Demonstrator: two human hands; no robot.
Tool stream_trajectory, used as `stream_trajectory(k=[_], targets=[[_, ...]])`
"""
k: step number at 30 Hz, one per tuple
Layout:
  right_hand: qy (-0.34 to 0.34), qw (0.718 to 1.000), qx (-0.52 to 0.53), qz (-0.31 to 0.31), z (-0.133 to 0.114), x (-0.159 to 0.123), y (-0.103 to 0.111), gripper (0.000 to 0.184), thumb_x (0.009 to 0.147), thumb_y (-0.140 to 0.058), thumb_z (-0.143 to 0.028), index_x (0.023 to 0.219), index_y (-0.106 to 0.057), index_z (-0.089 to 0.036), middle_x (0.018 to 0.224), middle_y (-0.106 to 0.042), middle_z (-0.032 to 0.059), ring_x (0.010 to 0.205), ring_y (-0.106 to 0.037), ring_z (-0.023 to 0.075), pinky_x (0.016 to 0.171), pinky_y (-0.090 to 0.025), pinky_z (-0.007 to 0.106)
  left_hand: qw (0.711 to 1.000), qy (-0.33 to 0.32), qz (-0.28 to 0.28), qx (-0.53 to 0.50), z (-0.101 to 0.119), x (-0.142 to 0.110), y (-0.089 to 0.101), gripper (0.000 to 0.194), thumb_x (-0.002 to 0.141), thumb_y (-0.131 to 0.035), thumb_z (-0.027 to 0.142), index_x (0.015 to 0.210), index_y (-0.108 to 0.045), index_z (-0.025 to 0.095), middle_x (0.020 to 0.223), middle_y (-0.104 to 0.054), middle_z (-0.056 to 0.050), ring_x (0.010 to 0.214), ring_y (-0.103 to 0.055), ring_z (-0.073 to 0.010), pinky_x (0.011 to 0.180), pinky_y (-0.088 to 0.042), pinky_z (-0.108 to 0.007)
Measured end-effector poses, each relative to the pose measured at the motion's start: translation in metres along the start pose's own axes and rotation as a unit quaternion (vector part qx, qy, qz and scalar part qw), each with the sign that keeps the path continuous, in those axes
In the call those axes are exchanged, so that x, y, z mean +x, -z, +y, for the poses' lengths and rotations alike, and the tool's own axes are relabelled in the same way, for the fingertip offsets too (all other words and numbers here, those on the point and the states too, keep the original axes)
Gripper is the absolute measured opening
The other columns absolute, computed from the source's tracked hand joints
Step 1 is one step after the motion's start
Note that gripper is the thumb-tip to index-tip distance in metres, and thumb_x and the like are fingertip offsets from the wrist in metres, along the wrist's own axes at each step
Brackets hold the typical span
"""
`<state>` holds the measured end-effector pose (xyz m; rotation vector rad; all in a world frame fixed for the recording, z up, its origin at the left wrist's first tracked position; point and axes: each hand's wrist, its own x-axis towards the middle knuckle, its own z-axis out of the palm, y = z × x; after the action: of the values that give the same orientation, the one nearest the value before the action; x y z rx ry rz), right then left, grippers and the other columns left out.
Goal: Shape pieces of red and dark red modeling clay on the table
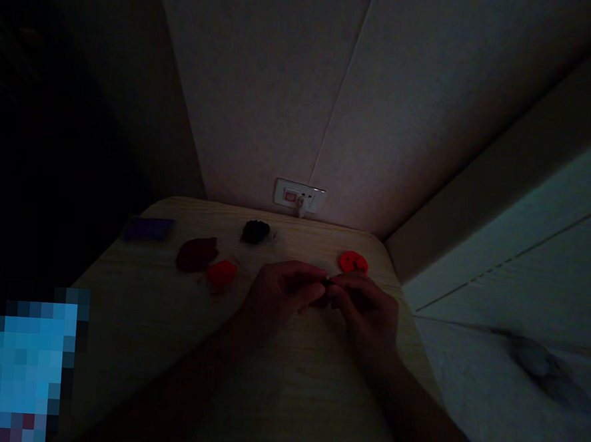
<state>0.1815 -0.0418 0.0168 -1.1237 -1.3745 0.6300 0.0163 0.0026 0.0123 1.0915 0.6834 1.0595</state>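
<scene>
In the dim light, my left hand [282,293] and my right hand [370,311] meet over the table, fingertips closed on a small dark piece [327,282]. Its exact shape and material are mostly hidden by the fingers. Just beyond my right hand lies a flat red disc [354,260] with dark marks on it, like a face. Left of my left hand sits a bright red clay-like lump [221,273], touching or close to a larger dark red flattened lump [196,255]. A crumbly black lump [255,231] rests farther back, with dark smudges beside it.
A purple packet [149,229] lies at the left edge of the wooden table [286,380]. On the wall behind is a socket [290,194] with a plug in it. A pale panel [524,248] stands to the right. Blurred blue pixels [30,371] cover the lower left.
</scene>
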Motion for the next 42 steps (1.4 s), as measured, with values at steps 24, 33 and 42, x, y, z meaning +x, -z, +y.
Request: stream_trajectory(k=[24,33,42], targets=[[-0.097,0.989,0.077,0.086,0.006,0.002,0.000,0.016,0.081,-0.084,-0.031,0.094,-0.079,-0.022,0.077,-0.077,0.0023,0.061,-0.069,0.0147,0.059,-0.058,0.028,0.981,-0.055,0.130,-0.129,0.009,0.008,0.012,0.021,0.079,-0.070,0.034,0.079,-0.076,0.013,0.070,-0.067,-0.005,0.053,-0.054,-0.0101,0.045,-0.038,-0.021],[-0.146,0.969,0.172,0.102,0.004,0.010,0.001,0.039,0.088,-0.074,-0.049,0.065,-0.066,-0.018,0.058,-0.065,0.0002,0.044,-0.053,0.0103,0.040,-0.040,0.022,0.970,-0.033,0.177,-0.160,0.012,0.009,0.012,0.021,0.072,-0.071,0.035,0.070,-0.071,0.014,0.063,-0.063,-0.004,0.052,-0.053,-0.0113,0.042,-0.037,-0.021],[-0.162,0.970,0.153,0.094,0.014,0.009,0.001,0.021,0.074,-0.088,-0.030,0.090,-0.079,-0.020,0.081,-0.079,0.0044,0.060,-0.069,0.0147,0.059,-0.057,0.028,0.978,-0.028,0.149,-0.145,0.007,0.008,0.013,0.021,0.075,-0.069,0.034,0.070,-0.071,0.014,0.062,-0.063,-0.004,0.051,-0.052,-0.0106,0.042,-0.037,-0.021]])
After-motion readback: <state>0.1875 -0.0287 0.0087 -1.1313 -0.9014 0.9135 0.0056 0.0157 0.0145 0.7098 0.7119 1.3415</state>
